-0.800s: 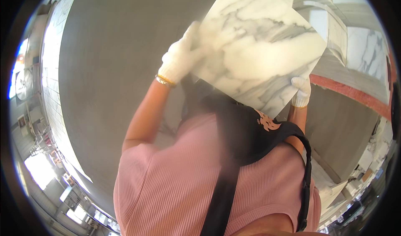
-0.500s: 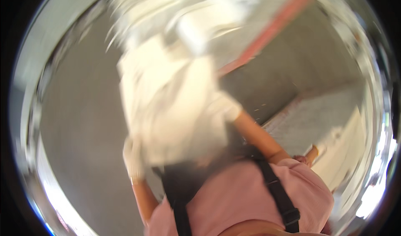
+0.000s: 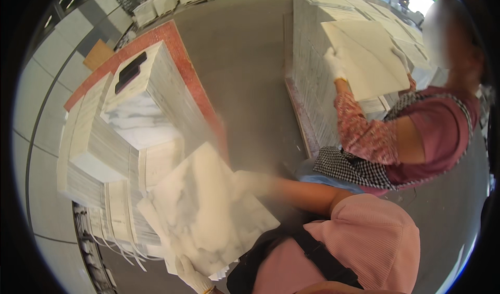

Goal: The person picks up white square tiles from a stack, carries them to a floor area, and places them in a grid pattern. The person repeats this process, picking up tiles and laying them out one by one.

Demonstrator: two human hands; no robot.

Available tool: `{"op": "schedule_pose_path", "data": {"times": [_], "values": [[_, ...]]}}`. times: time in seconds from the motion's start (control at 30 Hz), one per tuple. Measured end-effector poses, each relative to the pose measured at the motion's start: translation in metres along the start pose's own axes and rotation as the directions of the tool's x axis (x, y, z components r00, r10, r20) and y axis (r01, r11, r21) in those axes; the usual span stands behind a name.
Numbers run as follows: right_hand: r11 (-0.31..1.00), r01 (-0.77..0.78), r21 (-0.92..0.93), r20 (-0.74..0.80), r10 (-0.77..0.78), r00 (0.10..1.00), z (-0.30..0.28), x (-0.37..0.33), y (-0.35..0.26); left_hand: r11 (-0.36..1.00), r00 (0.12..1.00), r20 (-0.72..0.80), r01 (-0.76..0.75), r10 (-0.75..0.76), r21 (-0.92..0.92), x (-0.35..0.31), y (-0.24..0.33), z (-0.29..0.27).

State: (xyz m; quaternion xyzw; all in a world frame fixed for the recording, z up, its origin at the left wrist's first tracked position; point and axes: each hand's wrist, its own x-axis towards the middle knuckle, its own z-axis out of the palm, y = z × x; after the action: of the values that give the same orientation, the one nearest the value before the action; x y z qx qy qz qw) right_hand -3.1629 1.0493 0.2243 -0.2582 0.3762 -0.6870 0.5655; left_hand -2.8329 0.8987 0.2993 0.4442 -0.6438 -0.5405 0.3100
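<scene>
In front of my body I hold a square white marble tile [image 3: 208, 211] with grey veining, tilted. My left hand [image 3: 194, 276], in a white glove, grips its near left edge. At the far right edge is my right hand [image 3: 251, 182], also gloved and blurred; its fingers are closed against the tile and partly hidden. A second pale edge shows along the tile's left side; whether it is another tile I cannot tell. Just beyond stands a stack of white marble tiles [image 3: 138, 122] on a red board [image 3: 179, 49], with a dark phone-like object [image 3: 130, 74] lying on top.
At the right a co-worker [image 3: 432, 132] in pink, with patterned sleeves and a checked apron, holds another white tile [image 3: 364, 54] beside a long row of stacked tiles [image 3: 312, 44]. Grey floor [image 3: 239, 49] runs between the stacks. Loose white straps [image 3: 125, 250] hang low at the left.
The view has swung and sharpened; the tile stacks and the co-worker now show clearly. The pale tile stays in both my hands and now sits lower, beside the left stack.
</scene>
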Motion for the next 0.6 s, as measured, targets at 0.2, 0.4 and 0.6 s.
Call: {"op": "schedule_pose_path", "data": {"times": [0.2,0.4,0.6], "values": [[0.984,0.163,-0.065,-0.277,-0.175,0.945,0.001,-0.011,-0.047,0.99,0.947,0.295,-0.106,0.128,-0.09,0.115,0.021,0.042],[0.939,0.129,-0.32,-0.433,-0.266,0.861,0.03,-0.054,-0.072,0.976,0.923,0.333,-0.144,0.191,-0.162,0.138,0.043,0.077],[0.813,0.029,-0.582,-0.445,-0.348,0.825,0.037,-0.075,-0.067,0.966,0.896,0.364,-0.227,0.256,-0.119,0.156,0.019,0.092]]}}
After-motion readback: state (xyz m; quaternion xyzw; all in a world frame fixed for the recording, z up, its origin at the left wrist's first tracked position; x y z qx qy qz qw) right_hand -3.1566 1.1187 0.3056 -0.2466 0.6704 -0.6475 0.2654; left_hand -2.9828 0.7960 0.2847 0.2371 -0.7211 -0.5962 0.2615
